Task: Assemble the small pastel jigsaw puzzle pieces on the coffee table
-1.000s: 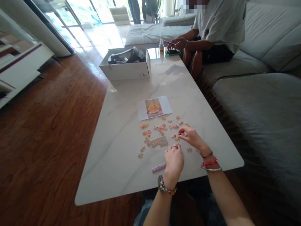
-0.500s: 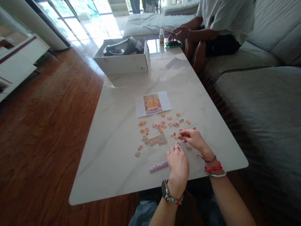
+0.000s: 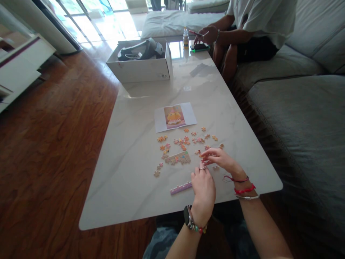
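My left hand rests low over the near part of the table, fingers bent and close together. Its fingertips press on a small puzzle piece, largely covered. From the right, my right hand reaches in with fingers stretched and slightly apart, tips just above the left fingertips; nothing held shows between them. Left of my hands lies a joined purple puzzle strip, partly behind my left hand. Beyond it is a joined beige puzzle section with coloured spots. Loose orange and pink puzzle pieces lie scattered around.
A paper with a yellow character picture lies beyond the pieces. Farther back stand a white box holding a grey device and a small bottle. Another person sits on the sofa at the right, near a phone.
My right hand has moved slightly left, from the loose pieces to the tips of my left hand, its fingers spreading a little. My left hand stays nearly in place.
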Demonstrator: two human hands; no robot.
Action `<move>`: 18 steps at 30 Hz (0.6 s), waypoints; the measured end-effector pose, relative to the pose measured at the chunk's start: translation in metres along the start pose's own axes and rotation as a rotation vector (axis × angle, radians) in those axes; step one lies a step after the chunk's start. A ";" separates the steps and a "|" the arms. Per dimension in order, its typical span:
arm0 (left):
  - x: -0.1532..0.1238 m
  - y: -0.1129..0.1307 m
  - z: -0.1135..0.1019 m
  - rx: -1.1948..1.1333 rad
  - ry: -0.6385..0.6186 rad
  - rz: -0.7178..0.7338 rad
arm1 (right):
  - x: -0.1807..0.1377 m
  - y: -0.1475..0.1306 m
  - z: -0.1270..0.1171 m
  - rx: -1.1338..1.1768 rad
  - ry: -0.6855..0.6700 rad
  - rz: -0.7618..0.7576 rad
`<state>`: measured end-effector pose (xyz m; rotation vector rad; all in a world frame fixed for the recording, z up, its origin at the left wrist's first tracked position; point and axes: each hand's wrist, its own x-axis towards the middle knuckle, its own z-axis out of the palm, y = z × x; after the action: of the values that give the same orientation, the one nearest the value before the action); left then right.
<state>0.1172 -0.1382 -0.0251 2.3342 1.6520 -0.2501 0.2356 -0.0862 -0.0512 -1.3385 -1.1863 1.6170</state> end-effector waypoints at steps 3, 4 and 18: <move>-0.001 0.000 0.002 0.002 0.004 -0.018 | 0.000 -0.003 -0.004 -0.152 0.084 -0.001; -0.001 0.000 0.003 0.002 0.009 -0.023 | 0.000 -0.003 -0.006 -0.232 0.124 -0.013; 0.002 -0.001 0.009 -0.013 0.064 -0.033 | -0.006 0.005 -0.033 -0.917 0.413 -0.214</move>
<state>0.1174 -0.1390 -0.0341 2.3299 1.7171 -0.1724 0.2697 -0.0862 -0.0554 -1.8757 -1.8008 0.5606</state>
